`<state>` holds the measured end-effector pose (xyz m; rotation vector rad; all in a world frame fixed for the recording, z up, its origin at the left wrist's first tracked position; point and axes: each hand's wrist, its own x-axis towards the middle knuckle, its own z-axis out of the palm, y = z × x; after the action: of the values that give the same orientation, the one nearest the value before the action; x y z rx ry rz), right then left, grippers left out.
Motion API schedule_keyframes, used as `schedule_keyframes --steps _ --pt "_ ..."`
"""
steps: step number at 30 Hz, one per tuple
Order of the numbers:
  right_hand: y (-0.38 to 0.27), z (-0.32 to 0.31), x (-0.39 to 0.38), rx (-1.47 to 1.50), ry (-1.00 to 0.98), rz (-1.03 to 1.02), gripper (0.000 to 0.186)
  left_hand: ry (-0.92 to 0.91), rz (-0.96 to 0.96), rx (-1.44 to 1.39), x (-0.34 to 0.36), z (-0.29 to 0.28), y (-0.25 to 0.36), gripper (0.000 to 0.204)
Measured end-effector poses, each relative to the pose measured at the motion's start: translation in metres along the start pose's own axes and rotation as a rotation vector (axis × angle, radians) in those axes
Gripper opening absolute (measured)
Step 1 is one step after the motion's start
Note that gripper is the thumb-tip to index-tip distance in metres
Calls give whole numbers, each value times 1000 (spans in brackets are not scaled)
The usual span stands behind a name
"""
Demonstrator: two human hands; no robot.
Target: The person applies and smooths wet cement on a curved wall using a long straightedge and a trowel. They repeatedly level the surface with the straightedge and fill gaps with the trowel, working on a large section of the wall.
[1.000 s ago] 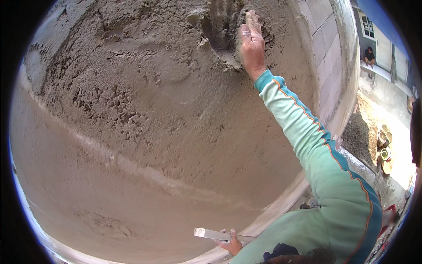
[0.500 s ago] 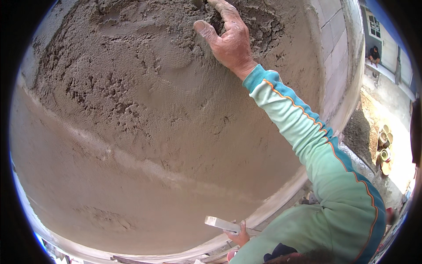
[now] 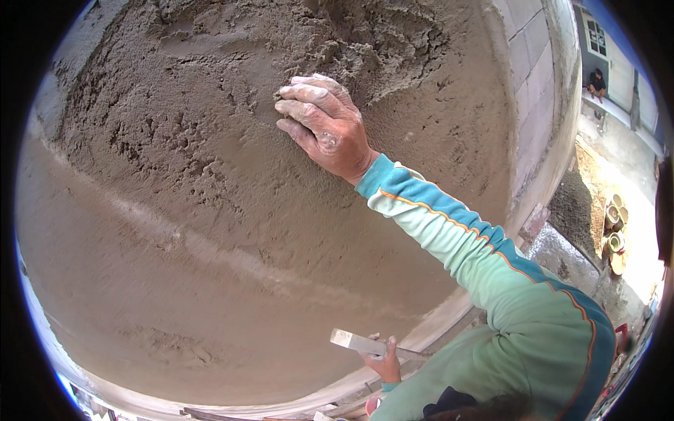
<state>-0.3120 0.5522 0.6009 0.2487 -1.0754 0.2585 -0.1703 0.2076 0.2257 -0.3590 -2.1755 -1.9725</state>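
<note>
A broad coat of wet grey-brown mortar (image 3: 232, 161) fills most of the view, rough at the top and smoother below. My right hand (image 3: 323, 126) is against its upper middle, back toward me, with fingers bent and close together. A small dark bit shows at the fingertips; whatever the palm covers is hidden. Lower down, my left hand (image 3: 384, 363) is closed around a long pale straightedge bar (image 3: 358, 342), gripped near one end and held just off the smoother part. The far end of the bar runs behind my sleeve.
Grey blocks (image 3: 531, 84) line the right side of the mortar. Beyond, on the ground, lie a dark sand heap (image 3: 572, 214) and several buckets (image 3: 615, 243). A person (image 3: 597, 84) sits by a building at the far right. Boards (image 3: 210, 414) lie along the bottom edge.
My right hand has come down and slightly left from the rough top, its fingers now bent together. The mortar where it was shows a ragged hollow. My left hand and the bar have risen slightly.
</note>
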Motion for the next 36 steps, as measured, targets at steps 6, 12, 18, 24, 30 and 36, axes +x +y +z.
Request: schedule_keyframes --steps 6,12,18,24,30,36 --pt "-33 -61 -39 407 118 601 12 -28 21 -76 0 -2 8 62" --pt "-18 -187 21 636 692 928 40 54 -3 -154 -2 -26 -11 56" --pt "-13 -236 93 -143 655 -66 45 58 -69 157 3 -40 -9 54" --pt "17 -74 90 -461 -233 124 65 140 -48 -146 -11 -19 1 58" --pt "69 -116 54 334 -144 465 69 128 -63 -83 -15 -19 0 59" --pt "48 -85 47 -162 157 208 84 168 3 -105 -22 -18 6 60"
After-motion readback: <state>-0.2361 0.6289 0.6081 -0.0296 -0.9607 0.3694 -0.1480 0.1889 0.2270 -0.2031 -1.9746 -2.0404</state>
